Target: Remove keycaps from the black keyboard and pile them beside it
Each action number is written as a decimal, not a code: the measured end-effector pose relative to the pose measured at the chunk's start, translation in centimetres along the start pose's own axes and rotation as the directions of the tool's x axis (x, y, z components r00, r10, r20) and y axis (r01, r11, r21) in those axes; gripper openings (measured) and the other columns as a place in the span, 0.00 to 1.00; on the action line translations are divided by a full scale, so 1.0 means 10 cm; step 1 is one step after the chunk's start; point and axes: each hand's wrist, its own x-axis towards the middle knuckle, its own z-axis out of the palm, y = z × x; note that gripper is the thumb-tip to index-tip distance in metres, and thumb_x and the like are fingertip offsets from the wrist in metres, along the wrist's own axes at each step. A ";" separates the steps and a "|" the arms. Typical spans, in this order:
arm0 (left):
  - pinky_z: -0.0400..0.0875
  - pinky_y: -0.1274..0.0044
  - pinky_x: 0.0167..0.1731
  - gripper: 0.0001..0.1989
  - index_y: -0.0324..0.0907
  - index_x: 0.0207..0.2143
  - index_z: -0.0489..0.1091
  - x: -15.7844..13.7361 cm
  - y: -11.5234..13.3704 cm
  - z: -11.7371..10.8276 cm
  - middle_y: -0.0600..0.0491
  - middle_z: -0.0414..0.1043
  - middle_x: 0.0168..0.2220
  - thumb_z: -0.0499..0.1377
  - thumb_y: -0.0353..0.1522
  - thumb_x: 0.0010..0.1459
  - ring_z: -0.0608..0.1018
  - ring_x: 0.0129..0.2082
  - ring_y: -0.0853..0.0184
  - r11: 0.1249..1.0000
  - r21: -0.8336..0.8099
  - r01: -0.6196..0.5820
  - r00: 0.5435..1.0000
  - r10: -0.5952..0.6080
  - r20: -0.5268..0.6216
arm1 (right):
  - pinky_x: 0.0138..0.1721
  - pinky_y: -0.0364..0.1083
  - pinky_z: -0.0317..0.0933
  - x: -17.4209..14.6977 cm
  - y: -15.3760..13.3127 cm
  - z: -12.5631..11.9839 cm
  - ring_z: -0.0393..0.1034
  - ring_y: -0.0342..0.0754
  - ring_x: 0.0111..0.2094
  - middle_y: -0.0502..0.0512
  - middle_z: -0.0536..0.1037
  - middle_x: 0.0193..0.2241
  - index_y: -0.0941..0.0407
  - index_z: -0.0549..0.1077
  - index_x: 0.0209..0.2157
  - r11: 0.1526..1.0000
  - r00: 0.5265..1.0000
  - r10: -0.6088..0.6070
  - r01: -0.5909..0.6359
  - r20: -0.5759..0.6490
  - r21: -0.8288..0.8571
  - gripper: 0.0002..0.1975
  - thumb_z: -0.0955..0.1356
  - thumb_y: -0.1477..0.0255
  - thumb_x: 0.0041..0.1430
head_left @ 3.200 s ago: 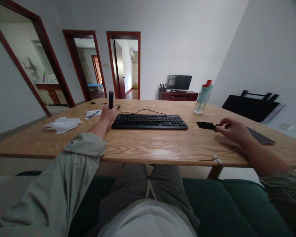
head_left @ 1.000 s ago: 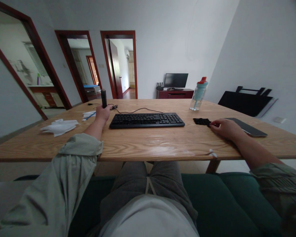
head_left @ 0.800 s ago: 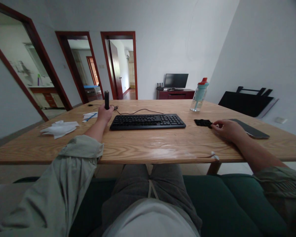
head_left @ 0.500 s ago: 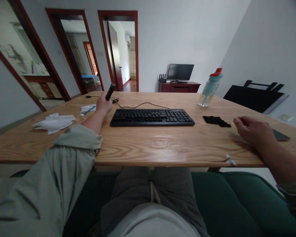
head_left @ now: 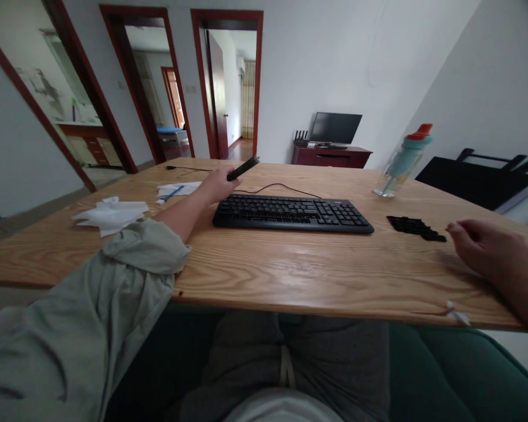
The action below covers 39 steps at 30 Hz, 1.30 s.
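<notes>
My left hand (head_left: pixel 220 185) is closed around a dark, stick-shaped object (head_left: pixel 243 169), whose kind I cannot make out. It is above the back left corner of a black keyboard (head_left: pixel 290 213), with the object's free end pointing right and away from me. Some key positions in the keyboard's lower rows look bare. On the right, my right hand (head_left: pixel 488 243) has its fingers pressed together just above the table; whatever they hold, if anything, is hidden. Beside its fingertips lies a flat cluster of small black pieces (head_left: pixel 416 227), which look like keycaps.
White tissues (head_left: pixel 112 215) and a blue-and-white thin tool (head_left: pixel 171 194) lie on the left of the wooden table (head_left: pixel 290 275). A clear bottle (head_left: pixel 402 161) with a red lid stands back right. A white scrap (head_left: pixel 457 313) rests at the front edge. The keyboard cable runs behind.
My left hand has moved right with the dark stick, which has tipped from steep to more level, towards the keyboard. The view has shifted a little; my right hand remains beside the black pieces.
</notes>
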 end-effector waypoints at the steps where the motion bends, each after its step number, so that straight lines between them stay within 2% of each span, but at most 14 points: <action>1: 0.69 0.69 0.44 0.17 0.39 0.41 0.74 0.02 -0.09 0.02 0.47 0.76 0.38 0.56 0.41 0.56 0.76 0.39 0.57 1.000 0.023 0.000 0.998 -0.001 0.066 | 0.35 0.52 0.59 0.02 -0.08 0.00 0.72 0.58 0.34 0.66 0.79 0.34 0.49 0.73 0.34 1.000 1.000 -0.015 0.015 0.013 0.015 0.11 0.63 0.60 0.55; 3: 0.70 0.69 0.45 0.19 0.40 0.44 0.75 0.06 -0.29 0.08 0.46 0.77 0.41 0.55 0.41 0.56 0.77 0.40 0.56 0.997 0.059 0.040 0.988 -0.049 0.147 | 0.34 0.51 0.59 0.08 -0.35 -0.04 0.71 0.55 0.32 0.62 0.78 0.31 0.50 0.73 0.36 0.997 0.997 -0.039 0.034 0.068 0.067 0.12 0.64 0.60 0.56; 6: 0.69 0.69 0.49 0.21 0.41 0.48 0.75 0.11 -0.46 0.16 0.45 0.77 0.46 0.54 0.41 0.57 0.77 0.44 0.55 0.986 0.092 0.140 0.978 -0.153 0.145 | 0.34 0.50 0.61 0.26 -0.97 -0.14 0.72 0.53 0.30 0.59 0.79 0.30 0.52 0.75 0.41 0.993 0.972 -0.007 -0.021 0.235 0.114 0.17 0.63 0.58 0.60; 7: 0.69 0.68 0.49 0.21 0.40 0.47 0.75 0.12 -0.47 0.18 0.44 0.77 0.46 0.54 0.41 0.57 0.78 0.45 0.54 0.981 0.104 0.161 0.974 -0.175 0.145 | 0.35 0.49 0.61 0.34 -1.21 -0.15 0.72 0.53 0.31 0.60 0.80 0.32 0.54 0.75 0.44 0.993 0.953 -0.049 0.013 0.300 0.121 0.19 0.61 0.57 0.62; 9: 0.70 0.68 0.49 0.21 0.40 0.46 0.76 0.11 -0.43 0.19 0.42 0.78 0.45 0.55 0.42 0.57 0.78 0.45 0.53 0.974 0.139 0.176 0.964 -0.199 0.175 | 0.41 0.49 0.63 0.52 -1.67 -0.14 0.74 0.54 0.38 0.62 0.80 0.40 0.56 0.75 0.48 0.977 0.901 -0.204 0.164 0.382 0.134 0.23 0.61 0.56 0.64; 11: 0.70 0.67 0.48 0.20 0.40 0.44 0.77 0.08 -0.36 0.18 0.41 0.78 0.45 0.56 0.43 0.56 0.78 0.46 0.51 0.968 0.185 0.171 0.954 -0.210 0.215 | 0.48 0.50 0.63 0.69 -2.07 -0.05 0.73 0.56 0.47 0.64 0.78 0.48 0.58 0.75 0.51 0.962 0.866 -0.272 0.244 0.420 0.122 0.25 0.59 0.56 0.66; 13: 0.71 0.67 0.47 0.21 0.41 0.44 0.77 0.05 -0.30 0.17 0.41 0.78 0.45 0.56 0.43 0.57 0.78 0.46 0.51 0.961 0.215 0.176 0.948 -0.225 0.227 | 0.54 0.51 0.60 0.81 -2.39 0.10 0.69 0.57 0.55 0.66 0.74 0.55 0.60 0.73 0.55 0.948 0.845 -0.318 0.273 0.429 0.165 0.28 0.56 0.57 0.69; 16: 0.71 0.68 0.47 0.21 0.41 0.45 0.78 0.02 -0.27 0.17 0.40 0.78 0.45 0.56 0.44 0.57 0.79 0.46 0.51 0.956 0.214 0.199 0.947 -0.244 0.210 | 0.59 0.50 0.55 0.86 -2.69 0.34 0.65 0.56 0.60 0.67 0.69 0.61 0.62 0.70 0.59 0.923 0.804 -0.379 0.290 0.459 0.254 0.32 0.53 0.56 0.70; 20: 0.71 0.67 0.46 0.22 0.41 0.46 0.78 0.03 -0.24 0.19 0.38 0.78 0.45 0.56 0.43 0.56 0.79 0.46 0.49 0.940 0.256 0.224 0.941 -0.277 0.193 | 0.59 0.51 0.57 0.73 -2.81 0.50 0.67 0.58 0.58 0.66 0.72 0.58 0.61 0.72 0.58 0.902 0.762 -0.424 0.305 0.490 0.306 0.34 0.52 0.53 0.69; 25: 0.72 0.65 0.45 0.23 0.40 0.47 0.77 0.02 -0.09 0.19 0.36 0.77 0.46 0.56 0.43 0.55 0.79 0.45 0.48 0.896 0.359 0.259 0.929 -0.333 0.160 | 0.58 0.50 0.57 0.59 -2.83 0.41 0.67 0.58 0.58 0.67 0.72 0.58 0.61 0.73 0.57 0.900 0.768 -0.426 0.306 0.478 0.310 0.36 0.51 0.51 0.69; 30: 0.71 0.67 0.47 0.23 0.42 0.48 0.76 -0.15 0.04 0.14 0.39 0.77 0.48 0.53 0.44 0.58 0.79 0.47 0.50 0.893 0.435 0.117 0.949 -0.229 0.215 | 0.58 0.52 0.56 0.54 -2.87 0.35 0.66 0.58 0.59 0.68 0.71 0.59 0.60 0.72 0.57 0.925 0.777 -0.378 0.306 0.503 0.224 0.35 0.53 0.50 0.68; 36: 0.69 0.69 0.48 0.25 0.46 0.52 0.73 -0.30 0.13 0.09 0.41 0.77 0.49 0.53 0.48 0.59 0.78 0.48 0.52 0.917 0.395 0.054 0.956 -0.162 0.244 | 0.57 0.56 0.58 0.45 -2.84 0.26 0.67 0.61 0.58 0.69 0.72 0.57 0.58 0.73 0.56 0.955 0.804 -0.296 0.257 0.516 0.148 0.35 0.53 0.48 0.66; 39: 0.70 0.68 0.47 0.28 0.48 0.55 0.71 -0.31 0.22 0.05 0.42 0.77 0.48 0.49 0.52 0.61 0.78 0.47 0.52 0.900 0.428 0.080 0.959 -0.187 0.214 | 0.56 0.54 0.59 0.35 -2.95 0.07 0.68 0.61 0.56 0.68 0.75 0.54 0.58 0.75 0.52 0.908 0.817 -0.410 0.320 0.405 0.272 0.35 0.56 0.46 0.65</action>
